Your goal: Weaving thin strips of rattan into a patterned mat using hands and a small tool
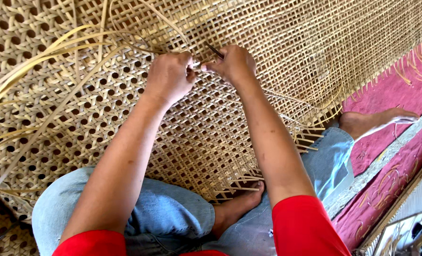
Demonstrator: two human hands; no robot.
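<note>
1. The left hand [169, 76] pinches a pale cane strand [196, 64] between thumb and fingertips.
2. The right hand [233, 64] has fingers curled tight around a thin dark awl [214, 50], its tip touching the same strand.
3. Both hands rest near the middle of the woven rattan mat [211, 142], whose fringed edge lies over the person's knees.
4. Loose cane strips [54, 50] arc toward the mat's left edge; a magenta rug [386, 95] lies beyond its right edge.
</note>
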